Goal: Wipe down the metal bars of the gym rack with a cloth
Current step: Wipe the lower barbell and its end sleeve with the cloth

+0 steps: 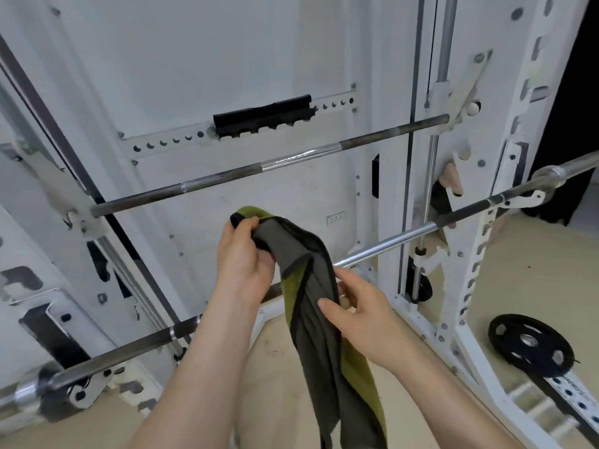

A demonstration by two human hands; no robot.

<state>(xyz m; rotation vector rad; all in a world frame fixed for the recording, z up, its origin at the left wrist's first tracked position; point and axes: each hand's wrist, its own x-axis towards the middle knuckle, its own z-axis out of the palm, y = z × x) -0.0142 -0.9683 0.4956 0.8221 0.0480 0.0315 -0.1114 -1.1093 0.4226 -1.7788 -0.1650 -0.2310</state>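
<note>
Left hand (244, 260) is raised, its fingers curled tight round the bunched top of the cloth (319, 358), one olive and grey piece that hangs straight down and runs off the bottom of the view. Right hand (363, 319), lower and just beside it, pinches the hanging part, thumb on the front and fingers behind. Two bars cross the rack (492, 241), both rising to the right. The near bar (405, 236) passes behind both hands and the cloth; whether the cloth touches it cannot be told. Bare lengths of it show left of the left forearm, down to a bracket at the lower left, and right of the cloth, up to a hook on the slotted white upright. The far bar (291, 158) sits higher and well apart, with open space between the two bars. One black plate (531, 346) lies flat on the floor (534, 270) at the right, beside the rack's base rail.
</note>
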